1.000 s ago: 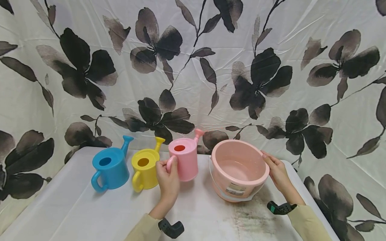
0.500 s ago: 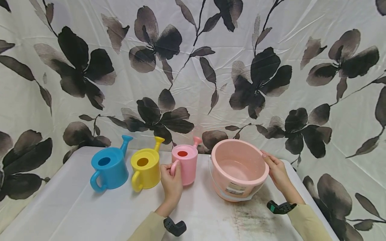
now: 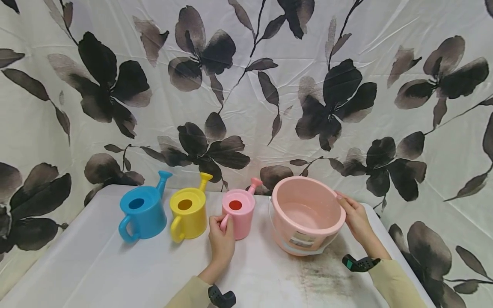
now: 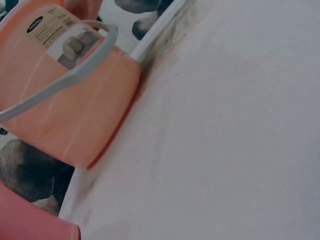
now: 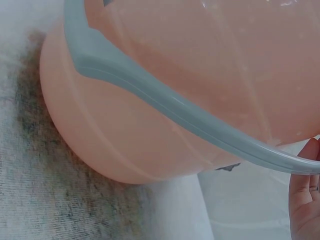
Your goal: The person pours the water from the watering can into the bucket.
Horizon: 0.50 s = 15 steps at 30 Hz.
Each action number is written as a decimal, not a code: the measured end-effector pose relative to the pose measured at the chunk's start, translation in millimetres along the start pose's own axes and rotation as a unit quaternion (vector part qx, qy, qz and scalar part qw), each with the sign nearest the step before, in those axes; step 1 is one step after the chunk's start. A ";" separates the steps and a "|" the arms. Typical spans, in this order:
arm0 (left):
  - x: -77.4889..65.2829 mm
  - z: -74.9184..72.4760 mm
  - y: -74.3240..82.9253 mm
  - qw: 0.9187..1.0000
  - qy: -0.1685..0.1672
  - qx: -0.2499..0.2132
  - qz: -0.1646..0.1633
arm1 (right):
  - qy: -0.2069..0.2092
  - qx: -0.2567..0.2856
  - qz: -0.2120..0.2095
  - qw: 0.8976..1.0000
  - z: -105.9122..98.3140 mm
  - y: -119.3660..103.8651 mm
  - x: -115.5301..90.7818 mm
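In the head view, my left hand grips the handle of a pink watering can, which stands upright at the white table; whether its base touches is hard to tell. Part of this can shows at the left wrist view's lower corner. A light pink bucket with a pale grey handle and a label stands to its right, tilted slightly toward me. My right hand holds the bucket's right rim, with some fingers hidden behind the wall. The right wrist view shows fingers against the bucket's side.
Left of the pink can stand a yellow watering can and a blue watering can, spouts pointing back right. The white table has a dark stain beneath and before the bucket. A floral cloth hangs behind.
The pink watering can has come down and a little to the right, with my left hand moving along on its handle. The bucket and my right hand stay in place.
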<state>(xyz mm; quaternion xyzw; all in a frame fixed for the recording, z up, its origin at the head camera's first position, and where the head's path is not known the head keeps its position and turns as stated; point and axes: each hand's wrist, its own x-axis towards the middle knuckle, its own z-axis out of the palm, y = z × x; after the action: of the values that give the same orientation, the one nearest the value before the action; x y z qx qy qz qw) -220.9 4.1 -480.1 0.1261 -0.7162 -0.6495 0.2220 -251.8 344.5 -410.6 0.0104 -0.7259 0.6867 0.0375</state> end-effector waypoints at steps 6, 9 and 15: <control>-5.3 3.3 -0.4 0.999 -0.030 0.009 -0.015 | -0.004 0.012 -0.008 1.000 -4.6 0.4 0.7; -6.0 1.7 1.8 0.999 -0.044 0.021 -0.020 | -0.005 0.015 -0.008 1.000 -6.1 1.1 1.7; -10.8 -28.0 16.9 0.985 -0.143 0.093 -0.005 | 0.007 -0.013 -0.008 1.000 -7.3 1.9 3.0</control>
<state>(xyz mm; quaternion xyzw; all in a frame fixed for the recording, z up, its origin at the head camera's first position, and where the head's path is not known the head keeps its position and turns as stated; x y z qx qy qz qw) -196.2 -13.2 -463.5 0.0558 -0.7973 -0.5923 0.1017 -254.6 352.0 -411.9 0.0111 -0.7344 0.6769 0.0487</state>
